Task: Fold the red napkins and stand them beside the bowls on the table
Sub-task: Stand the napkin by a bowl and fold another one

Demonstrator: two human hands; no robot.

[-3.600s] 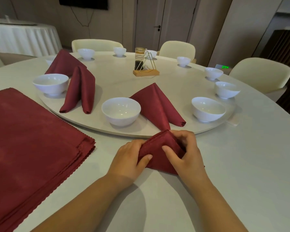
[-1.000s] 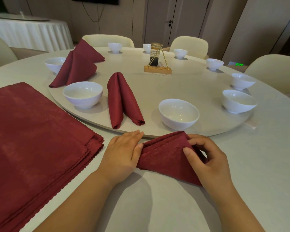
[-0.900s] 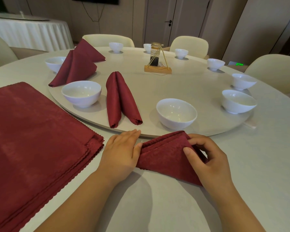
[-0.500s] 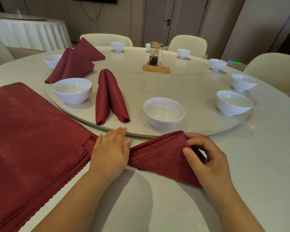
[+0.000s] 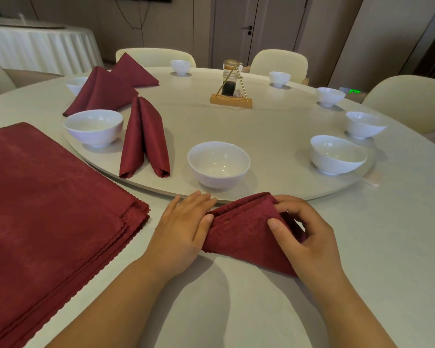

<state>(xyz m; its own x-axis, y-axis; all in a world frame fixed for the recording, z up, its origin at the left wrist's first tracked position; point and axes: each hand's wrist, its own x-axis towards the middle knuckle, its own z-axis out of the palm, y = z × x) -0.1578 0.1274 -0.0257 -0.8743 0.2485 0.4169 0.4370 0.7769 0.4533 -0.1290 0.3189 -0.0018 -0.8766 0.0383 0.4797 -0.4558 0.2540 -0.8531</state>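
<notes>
Round pale table [image 5: 399, 247]: raised turntable [image 5: 261, 136] at centre, flat red napkin stack [image 5: 48, 209] left, folded napkin [image 5: 244, 232] just beside turntable rim.

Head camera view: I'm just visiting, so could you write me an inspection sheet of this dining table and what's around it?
Surface: round pale table with a raised turntable in the middle.
Job's things: one red napkin half-folded at the near edge; stack of flat napkins to its left; three folded napkins standing on the turntable; white bowls around its rim.
Clutter: bottle in a wire stand at the centre.
Hands: left hand presses flat on the napkin's left corner; right hand pinches its upper fold.
Cables: dark cable hanging on the back wall.
Surroundings: cream chairs, a door, a cloth-draped second table.
</notes>
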